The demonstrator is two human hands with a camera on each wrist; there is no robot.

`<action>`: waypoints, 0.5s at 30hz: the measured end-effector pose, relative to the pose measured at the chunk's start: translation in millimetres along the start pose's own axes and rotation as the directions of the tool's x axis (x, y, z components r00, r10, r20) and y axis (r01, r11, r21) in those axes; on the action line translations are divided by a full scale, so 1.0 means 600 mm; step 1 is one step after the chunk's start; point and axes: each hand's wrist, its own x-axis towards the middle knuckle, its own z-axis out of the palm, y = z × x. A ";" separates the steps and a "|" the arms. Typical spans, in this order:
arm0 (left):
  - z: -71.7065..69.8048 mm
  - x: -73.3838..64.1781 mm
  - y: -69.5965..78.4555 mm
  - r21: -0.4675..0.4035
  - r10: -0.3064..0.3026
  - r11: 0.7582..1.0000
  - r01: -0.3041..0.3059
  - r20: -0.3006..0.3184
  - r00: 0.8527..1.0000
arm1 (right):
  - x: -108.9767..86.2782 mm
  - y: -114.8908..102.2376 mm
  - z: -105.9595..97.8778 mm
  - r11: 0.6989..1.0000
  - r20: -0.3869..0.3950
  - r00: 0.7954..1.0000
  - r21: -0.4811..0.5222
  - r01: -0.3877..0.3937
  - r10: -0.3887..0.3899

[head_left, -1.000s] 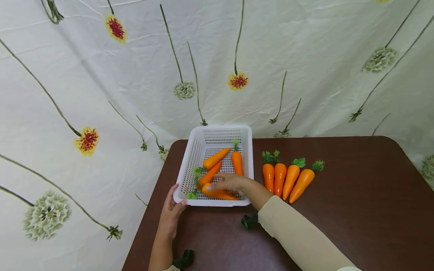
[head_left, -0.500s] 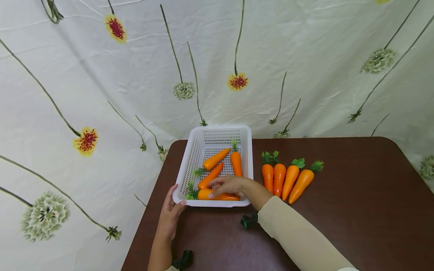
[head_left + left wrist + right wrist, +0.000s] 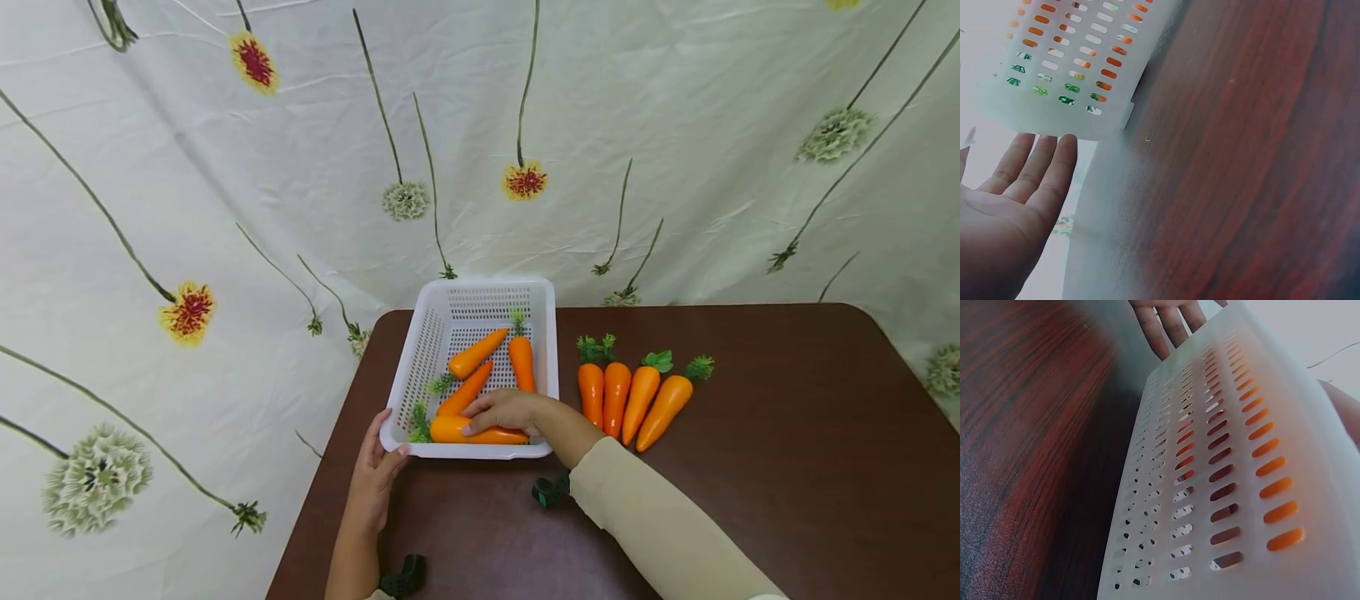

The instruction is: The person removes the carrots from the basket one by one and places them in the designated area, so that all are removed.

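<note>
Here, at a dark brown wooden table (image 3: 787, 408), a person in beige sleeves (image 3: 660, 512) bends to a white perforated plastic basket (image 3: 474, 451). The right hand (image 3: 506, 408) reaches inside, gripping a smooth orange carrot with a frilly green top (image 3: 450, 429); the thumb lies on its near side, the other fingers bent over it, their tips partly hidden. That carrot lies crosswise along the basket's near wall. The left hand (image 3: 375, 471) pinches the near left corner, thumb at the rim, fingers outside, almost straight and slightly spread. Three more orange carrots (image 3: 477, 354) lie farther inside, while four glossy carrots with green tops (image 3: 642, 398) rest side by side on the table, right of the basket. Behind hangs a pale cloth printed with dandelions (image 3: 690, 100).
</note>
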 end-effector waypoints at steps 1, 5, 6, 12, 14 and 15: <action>0.000 0.000 0.000 0.000 -0.001 1.000 0.001 -0.002 1.000 | -0.001 0.000 0.000 1.000 -0.001 1.000 0.005 0.003 -0.003; 0.000 -0.002 0.003 0.006 0.002 1.000 -0.002 0.001 1.000 | -0.003 0.000 0.000 0.999 -0.004 1.000 0.042 0.027 -0.027; 0.000 -0.003 0.004 0.009 0.004 1.000 -0.004 0.006 1.000 | -0.004 0.000 0.000 0.998 -0.007 0.999 0.053 0.035 -0.035; 0.001 -0.005 0.010 0.020 0.005 1.000 -0.006 0.022 1.000 | -0.002 -0.001 -0.002 0.991 0.004 0.997 0.113 0.077 -0.078; 0.000 -0.005 0.010 0.021 0.001 1.000 -0.001 0.020 1.000 | -0.002 -0.001 -0.004 0.988 0.013 0.997 0.135 0.077 -0.080; 0.000 -0.005 0.010 0.022 0.001 1.000 -0.001 0.021 1.000 | -0.002 -0.002 -0.004 0.986 0.013 0.997 0.146 0.076 -0.079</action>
